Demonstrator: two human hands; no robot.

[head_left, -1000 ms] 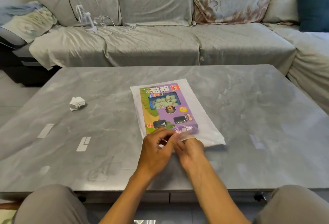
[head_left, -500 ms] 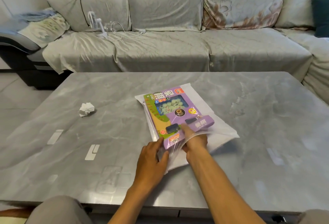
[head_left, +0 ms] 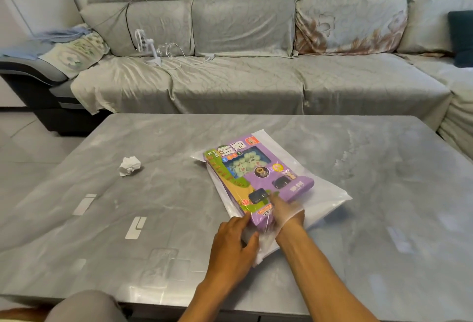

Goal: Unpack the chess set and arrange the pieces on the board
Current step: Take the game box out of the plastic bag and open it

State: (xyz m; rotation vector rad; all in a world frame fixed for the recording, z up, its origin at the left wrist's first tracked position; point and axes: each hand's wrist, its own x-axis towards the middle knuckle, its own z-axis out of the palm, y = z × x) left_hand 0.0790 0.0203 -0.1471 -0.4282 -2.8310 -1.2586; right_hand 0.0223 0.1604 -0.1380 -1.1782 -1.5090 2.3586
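Lower centre of the frame | chess set box is lying on the table, half inside the plastic bag | bag mouth is being pinched by the left hand | right hand is reaching inside the bag, fingers on the box, grip can't be told through the film | tip: bag is best being pinned flat while the box is being slid out straight, no yanking.

Both forearms reach forward, left hand palm-down with fingers curled, right hand blurred, close beside it.

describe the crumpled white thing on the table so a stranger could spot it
Start at the grey marble table in front of the sofa. Left of the purple chess box in its plastic bag lies a crumpled paper ball, alone: the only white, wrinkled lump there.
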